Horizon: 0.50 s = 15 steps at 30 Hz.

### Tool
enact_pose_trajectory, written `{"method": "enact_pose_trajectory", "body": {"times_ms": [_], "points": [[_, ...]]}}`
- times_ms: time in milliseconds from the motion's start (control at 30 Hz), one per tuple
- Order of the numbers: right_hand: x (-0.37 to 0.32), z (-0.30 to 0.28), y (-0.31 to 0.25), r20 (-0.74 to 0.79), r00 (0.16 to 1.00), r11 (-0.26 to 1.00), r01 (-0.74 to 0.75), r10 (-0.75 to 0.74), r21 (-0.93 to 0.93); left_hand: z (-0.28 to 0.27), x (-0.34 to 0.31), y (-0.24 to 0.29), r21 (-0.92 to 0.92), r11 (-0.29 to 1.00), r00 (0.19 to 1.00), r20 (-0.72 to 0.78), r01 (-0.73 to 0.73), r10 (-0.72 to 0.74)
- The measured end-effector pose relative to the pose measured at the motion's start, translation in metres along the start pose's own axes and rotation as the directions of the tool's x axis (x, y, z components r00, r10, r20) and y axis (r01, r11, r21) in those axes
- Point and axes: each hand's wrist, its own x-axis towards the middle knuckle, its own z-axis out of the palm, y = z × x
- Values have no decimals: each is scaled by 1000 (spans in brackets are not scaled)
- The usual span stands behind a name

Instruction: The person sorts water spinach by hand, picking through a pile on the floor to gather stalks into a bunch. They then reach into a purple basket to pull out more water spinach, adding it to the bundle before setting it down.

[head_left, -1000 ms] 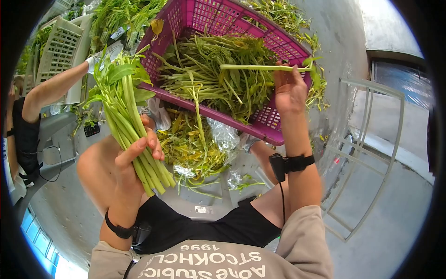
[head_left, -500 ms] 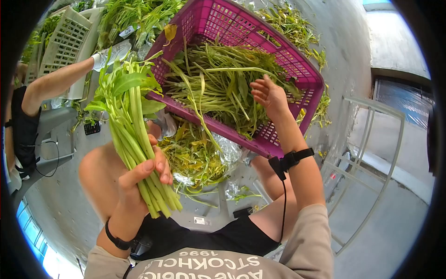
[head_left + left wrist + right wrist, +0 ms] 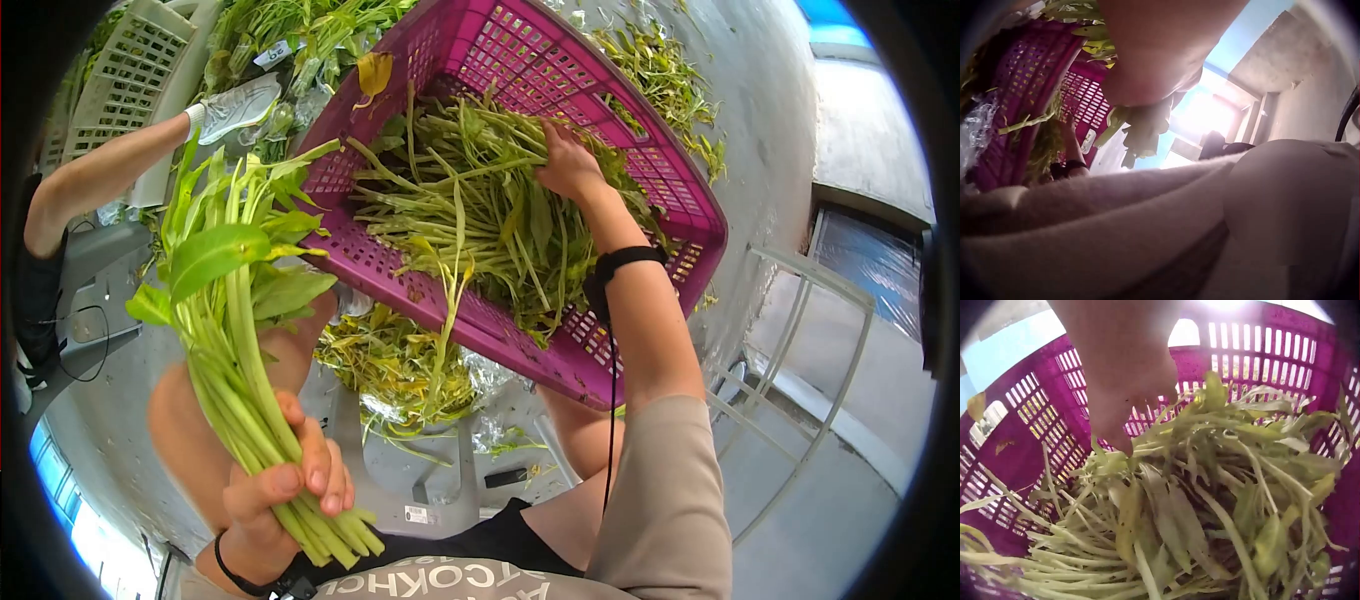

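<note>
My left hand (image 3: 290,490) grips a bundle of green leafy stems (image 3: 235,385) near its cut ends, the leaves pointing up and away. In the magenta basket (image 3: 400,290) lies a heap of green stalks (image 3: 480,210). My right hand (image 3: 572,165) reaches onto the far side of that heap; its fingertips are partly hidden among the stalks. From the right wrist view, the hand (image 3: 1135,394) touches the stems with its fingers pointing down, and whether it pinches one is unclear. One pale stalk (image 3: 447,330) hangs over the basket's near rim.
Yellowed leaves and plastic (image 3: 400,370) lie on the floor below the basket, with more trimmings (image 3: 660,90) beyond it. At the left are a pale crate (image 3: 130,85) and another person's leg (image 3: 110,175). A metal frame (image 3: 800,370) stands at the right.
My right hand has let go of the long stalk and moved into the heap. The left hand with its bundle has come lower and nearer my body.
</note>
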Motion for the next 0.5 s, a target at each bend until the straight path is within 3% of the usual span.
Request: {"method": "enact_pose_trajectory", "body": {"times_ms": [67,167,300,433,500], "points": [[25,13,3,64,998,1000,2,-2,-10,0,1,2,-1,1000,1000,-27,-7,7],[54,37,0,242,959,988,-156,148,13,-2,0,2,-98,995,1000,-25,-11,8],[42,31,-18,125,987,995,-101,100,2,-3,1,5,-73,997,1000,15,-1,2],[41,33,-14,215,974,997,-73,66,26,-1,0,8,-74,996,999,2,41,-41],[26,18,-19,232,965,988,-139,121,65,0,-1,9,-58,997,999,1,51,-51]]}}
